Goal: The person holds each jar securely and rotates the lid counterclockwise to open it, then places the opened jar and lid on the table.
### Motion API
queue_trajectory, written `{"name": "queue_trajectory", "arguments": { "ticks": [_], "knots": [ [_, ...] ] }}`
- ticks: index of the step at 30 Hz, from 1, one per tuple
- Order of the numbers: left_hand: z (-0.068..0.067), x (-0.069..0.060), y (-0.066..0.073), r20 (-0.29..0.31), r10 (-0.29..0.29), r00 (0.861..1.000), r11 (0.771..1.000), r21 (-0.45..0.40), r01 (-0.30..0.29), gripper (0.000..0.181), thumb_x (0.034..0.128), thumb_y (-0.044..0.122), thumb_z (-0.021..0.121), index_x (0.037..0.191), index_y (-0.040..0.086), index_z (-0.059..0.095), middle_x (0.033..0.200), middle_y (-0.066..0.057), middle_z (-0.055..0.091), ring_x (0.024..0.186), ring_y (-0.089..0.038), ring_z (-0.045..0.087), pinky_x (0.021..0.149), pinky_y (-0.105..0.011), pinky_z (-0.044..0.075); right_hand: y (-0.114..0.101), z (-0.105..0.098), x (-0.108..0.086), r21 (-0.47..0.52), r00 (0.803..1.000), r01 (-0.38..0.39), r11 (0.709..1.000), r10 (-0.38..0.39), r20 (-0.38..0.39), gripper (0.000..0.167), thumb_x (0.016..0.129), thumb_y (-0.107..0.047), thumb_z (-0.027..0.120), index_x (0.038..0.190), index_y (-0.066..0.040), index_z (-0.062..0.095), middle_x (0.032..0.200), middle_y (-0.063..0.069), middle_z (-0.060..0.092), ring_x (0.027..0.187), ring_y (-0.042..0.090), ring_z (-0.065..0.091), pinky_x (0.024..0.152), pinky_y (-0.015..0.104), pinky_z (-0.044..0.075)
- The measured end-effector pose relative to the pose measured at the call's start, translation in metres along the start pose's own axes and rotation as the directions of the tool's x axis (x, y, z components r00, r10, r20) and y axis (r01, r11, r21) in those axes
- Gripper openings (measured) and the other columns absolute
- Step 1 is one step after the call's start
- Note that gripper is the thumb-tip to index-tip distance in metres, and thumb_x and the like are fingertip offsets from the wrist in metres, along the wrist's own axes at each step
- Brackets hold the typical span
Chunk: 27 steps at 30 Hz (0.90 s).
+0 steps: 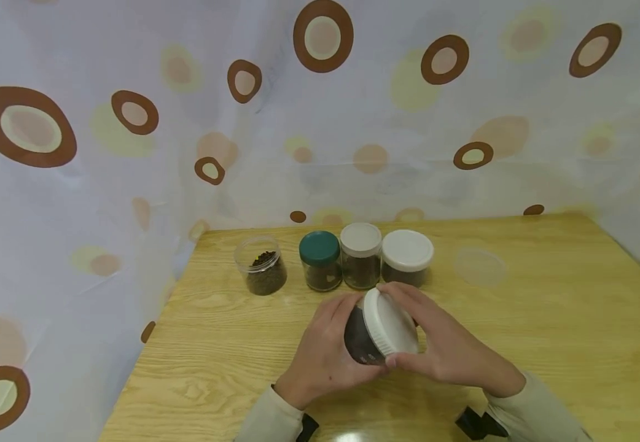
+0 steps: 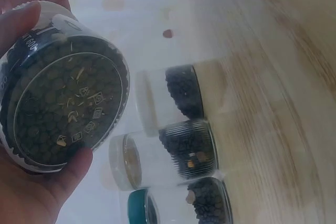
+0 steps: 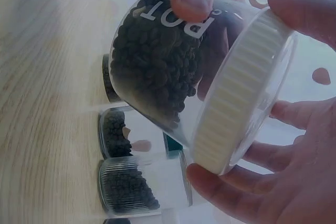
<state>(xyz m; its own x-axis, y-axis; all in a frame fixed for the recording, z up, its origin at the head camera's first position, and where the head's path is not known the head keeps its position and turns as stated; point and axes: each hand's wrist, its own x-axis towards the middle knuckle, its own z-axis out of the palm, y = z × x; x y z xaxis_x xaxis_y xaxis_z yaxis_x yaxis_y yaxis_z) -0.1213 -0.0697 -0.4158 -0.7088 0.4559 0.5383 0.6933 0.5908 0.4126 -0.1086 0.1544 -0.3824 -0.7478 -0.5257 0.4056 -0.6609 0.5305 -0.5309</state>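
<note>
A: Far left, an uncovered jar (image 1: 266, 281) of dark pellets, and then?

B: A green-lidded jar (image 1: 320, 261)! Nearer, the left hand (image 1: 322, 351) is clamped round the tilted jar (image 1: 360, 337)!

A: Which is where?

B: Held up near the middle, in front of a ribbed jar (image 1: 361, 258) and a wide jar (image 1: 407, 255)!

A: Right hand (image 1: 449, 353)?

B: Thumb and fingers gripping its white lid (image 1: 390, 322)! Far right, a pale disc (image 1: 481, 266) lies flat on the table (image 1: 563, 331).
</note>
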Motion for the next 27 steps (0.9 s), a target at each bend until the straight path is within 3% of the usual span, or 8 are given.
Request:
{"name": "queue_trajectory", "arguments": {
  "ticks": [9, 16, 22, 27],
  "knots": [
    [-0.004, 0.0, 0.001, 0.036, -0.028, 0.999, 0.999, 0.025, 0.027, 0.1, 0.0646, 0.053, 0.087, 0.145, 0.011, 0.044, 0.135, -0.005, 0.055, 0.126, -0.019, 0.054, 0.098, -0.036, 0.054, 0.002, 0.001, 0.002, 0.12, 0.996, -0.076, 0.99, 0.07, 0.05, 0.092, 0.08, -0.029, 0.083, 0.155, -0.023, 0.029, 0.151, 0.011, 0.038, 0.117, 0.028, 0.052, 0.076, 0.032, 0.052],
    [-0.009, 0.001, 0.001, 0.107, -0.03, 0.994, 0.999, 0.02, 0.028, 0.113, 0.0614, 0.053, 0.091, 0.15, 0.01, 0.036, 0.143, -0.008, 0.05, 0.131, -0.021, 0.05, 0.102, -0.039, 0.052, 0.004, 0.001, 0.0, 0.136, 0.996, -0.092, 0.986, 0.088, 0.033, 0.093, 0.079, -0.028, 0.083, 0.154, -0.025, 0.03, 0.15, 0.01, 0.039, 0.117, 0.027, 0.05, 0.075, 0.029, 0.05],
    [-0.012, 0.002, -0.003, 0.17, -0.015, 0.985, 1.0, 0.021, 0.012, 0.112, 0.0665, 0.053, 0.088, 0.153, 0.011, 0.03, 0.147, -0.007, 0.047, 0.135, -0.023, 0.047, 0.107, -0.042, 0.048, 0.006, 0.004, -0.001, 0.136, 0.996, -0.094, 0.986, 0.092, 0.023, 0.093, 0.078, -0.029, 0.084, 0.154, -0.022, 0.031, 0.15, 0.008, 0.039, 0.117, 0.024, 0.049, 0.076, 0.028, 0.05],
    [-0.014, 0.004, -0.004, 0.162, -0.021, 0.987, 0.999, 0.028, 0.017, 0.108, 0.066, 0.05, 0.089, 0.15, 0.011, 0.035, 0.145, -0.006, 0.049, 0.134, -0.022, 0.048, 0.108, -0.041, 0.047, 0.007, 0.004, 0.001, 0.141, 0.997, -0.082, 0.987, 0.079, 0.025, 0.095, 0.078, -0.029, 0.084, 0.155, -0.024, 0.029, 0.15, 0.009, 0.038, 0.118, 0.024, 0.049, 0.077, 0.029, 0.051]
  ]
}}
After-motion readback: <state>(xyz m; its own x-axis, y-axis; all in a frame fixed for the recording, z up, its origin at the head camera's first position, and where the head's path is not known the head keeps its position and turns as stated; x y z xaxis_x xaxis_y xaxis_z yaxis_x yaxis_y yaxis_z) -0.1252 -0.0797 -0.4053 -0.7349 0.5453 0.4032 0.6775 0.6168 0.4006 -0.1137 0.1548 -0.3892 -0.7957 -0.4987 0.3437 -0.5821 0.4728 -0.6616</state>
